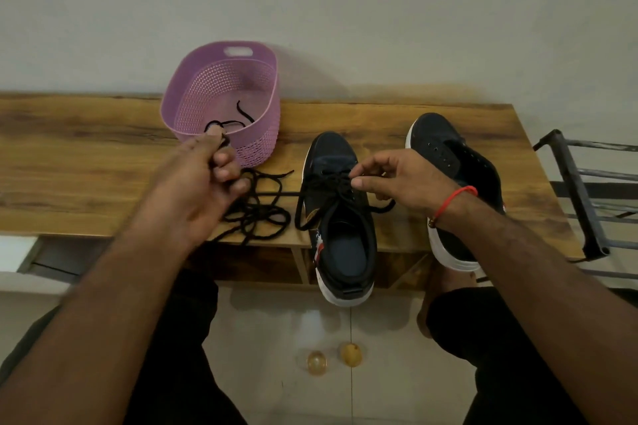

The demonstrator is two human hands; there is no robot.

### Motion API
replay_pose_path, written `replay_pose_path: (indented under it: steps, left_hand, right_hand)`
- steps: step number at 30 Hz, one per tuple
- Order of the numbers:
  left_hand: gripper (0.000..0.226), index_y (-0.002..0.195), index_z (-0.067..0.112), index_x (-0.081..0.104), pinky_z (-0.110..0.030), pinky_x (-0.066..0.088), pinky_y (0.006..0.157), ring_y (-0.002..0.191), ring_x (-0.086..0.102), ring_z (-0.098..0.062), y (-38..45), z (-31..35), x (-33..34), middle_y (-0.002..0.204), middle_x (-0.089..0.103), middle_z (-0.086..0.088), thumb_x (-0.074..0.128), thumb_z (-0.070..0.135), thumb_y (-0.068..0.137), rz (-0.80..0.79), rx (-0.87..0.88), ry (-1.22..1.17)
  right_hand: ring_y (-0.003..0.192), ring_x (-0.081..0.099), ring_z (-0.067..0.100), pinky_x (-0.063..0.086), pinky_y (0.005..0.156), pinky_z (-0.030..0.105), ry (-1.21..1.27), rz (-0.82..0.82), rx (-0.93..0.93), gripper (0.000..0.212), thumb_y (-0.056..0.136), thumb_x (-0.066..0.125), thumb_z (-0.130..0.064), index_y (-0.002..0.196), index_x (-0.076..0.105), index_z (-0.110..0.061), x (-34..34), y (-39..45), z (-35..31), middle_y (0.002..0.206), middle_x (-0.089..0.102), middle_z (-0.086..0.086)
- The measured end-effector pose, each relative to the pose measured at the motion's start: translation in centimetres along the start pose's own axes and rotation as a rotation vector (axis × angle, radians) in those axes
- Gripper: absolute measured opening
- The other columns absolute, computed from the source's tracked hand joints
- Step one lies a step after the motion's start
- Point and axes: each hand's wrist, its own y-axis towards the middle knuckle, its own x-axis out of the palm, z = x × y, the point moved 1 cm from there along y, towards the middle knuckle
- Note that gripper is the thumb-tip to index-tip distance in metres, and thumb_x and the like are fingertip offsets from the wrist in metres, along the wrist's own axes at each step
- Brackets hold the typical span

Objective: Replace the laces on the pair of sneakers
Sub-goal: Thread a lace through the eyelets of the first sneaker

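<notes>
Right hand [397, 179] pinching lace [331, 183] over laced sneaker [340, 217], axis toe-away; left hand [207, 176] clutching loose lace [257, 214] just left of sneaker.

A single wide-angle camera sits on my head, facing forward and down. It looks steeply over my forearms onto the tabletop [86, 162], close enough that both hands fill the middle of the frame. The wall [379, 10] stands behind; the floor [269, 338] and my knees lie below.
</notes>
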Motion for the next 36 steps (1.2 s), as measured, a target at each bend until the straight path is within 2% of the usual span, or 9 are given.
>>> replay_pose_path:
  steps: [4, 7, 10, 14, 18, 21, 24, 31, 36]
  left_hand:
    - [0.015, 0.086, 0.022, 0.069, -0.026, 0.036, 0.049, 0.054, 0.048, -0.006, 0.2, 0.6, -2.8, 0.061, 0.057, 0.01, 0.064, 0.03, 0.098, -0.033, 0.058, 1.147]
    - [0.025, 0.079, 0.021, 0.074, -0.025, 0.038, 0.056, 0.05, 0.052, 0.0, -0.6, -0.7, -2.9, 0.051, 0.06, 0.011, 0.062, 0.024, 0.1, -0.413, -0.306, 1.469]
    - [0.023, 0.086, 0.028, 0.077, -0.023, 0.038, 0.064, 0.054, 0.055, 0.011, -1.3, -0.6, -2.7, 0.059, 0.067, 0.015, 0.06, 0.024, 0.101, -0.646, -0.482, 1.688]
    - [0.021, 0.089, 0.027, 0.076, -0.019, 0.038, 0.054, 0.047, 0.052, 0.003, -1.2, -0.8, -2.8, 0.063, 0.069, 0.009, 0.06, 0.025, 0.101, -0.566, -0.488, 1.606]
    - [0.018, 0.094, 0.027, 0.077, -0.015, 0.039, 0.047, 0.048, 0.055, 0.004, -1.1, -1.4, -1.0, 0.066, 0.068, 0.013, 0.059, 0.028, 0.1, -0.283, -0.127, 1.156]
    - [0.019, 0.098, 0.031, 0.076, -0.01, 0.037, 0.047, 0.053, 0.056, 0.006, -1.5, -2.2, 1.7, 0.068, 0.066, 0.02, 0.058, 0.037, 0.099, -0.222, 0.132, 0.944]
    - [0.018, 0.091, 0.032, 0.071, -0.012, 0.044, 0.057, 0.07, 0.061, 0.002, -2.0, -3.9, 3.9, 0.076, 0.066, 0.013, 0.071, 0.05, 0.088, -0.242, 0.296, 1.156]
    - [0.019, 0.081, 0.034, 0.062, -0.032, 0.052, 0.074, 0.086, 0.06, -0.01, -1.6, -5.1, 4.5, 0.094, 0.062, 0.003, 0.069, 0.05, 0.09, -0.303, 0.216, 1.52]
    - [0.014, 0.079, 0.032, 0.07, -0.019, 0.044, 0.066, 0.075, 0.062, 0.001, -2.3, -3.4, 2.9, 0.076, 0.067, 0.013, 0.074, 0.042, 0.088, -0.551, 0.162, 1.521]
  right_hand:
    - [0.064, 0.06, -0.004, 0.049, 0.059, 0.013, -0.01, 0.036, -0.011, 0.004, 0.087, 0.075, -0.025, 0.09, 0.075, -0.027, -0.2, 0.1, -0.1, 0.083, 0.07, -0.006]
    - [0.064, 0.06, -0.002, 0.05, 0.058, 0.013, 0.009, 0.051, -0.007, 0.005, 0.087, 0.074, -0.023, 0.09, 0.074, -0.027, -0.1, 0.1, -0.1, 0.084, 0.069, -0.004]
    - [0.063, 0.06, -0.001, 0.052, 0.061, 0.016, 0.009, 0.034, -0.012, 0.006, 0.087, 0.074, -0.021, 0.09, 0.074, -0.026, 0.2, 0.1, -0.2, 0.082, 0.069, -0.004]
    - [0.063, 0.062, 0.0, 0.053, 0.062, 0.017, 0.024, 0.031, -0.005, 0.007, 0.088, 0.073, -0.019, 0.09, 0.073, -0.026, 0.3, 0.0, -0.2, 0.086, 0.07, -0.003]
    - [0.072, 0.067, 0.004, 0.053, 0.063, 0.018, 0.026, 0.002, 0.004, 0.007, 0.09, 0.071, -0.019, 0.094, 0.073, -0.024, 0.5, 0.0, -0.2, 0.092, 0.071, -0.003]
    - [0.077, 0.067, 0.003, 0.054, 0.063, 0.018, 0.01, -0.011, 0.002, 0.008, 0.091, 0.07, -0.019, 0.094, 0.074, -0.025, 0.7, 0.0, -0.2, 0.094, 0.072, -0.006]
    - [0.078, 0.067, 0.001, 0.054, 0.063, 0.017, -0.006, -0.005, 0.002, 0.008, 0.091, 0.07, -0.02, 0.094, 0.074, -0.026, 0.6, -0.1, -0.1, 0.093, 0.072, -0.008]
    - [0.08, 0.067, 0.003, 0.056, 0.066, 0.02, -0.011, -0.004, 0.006, 0.006, 0.09, 0.071, -0.023, 0.092, 0.074, -0.027, 0.5, -0.1, 0.1, 0.093, 0.072, -0.009]
    - [0.078, 0.065, -0.002, 0.053, 0.063, 0.014, 0.006, -0.023, 0.008, 0.008, 0.09, 0.07, -0.019, 0.094, 0.074, -0.025, 0.5, -0.2, -0.1, 0.092, 0.072, -0.009]
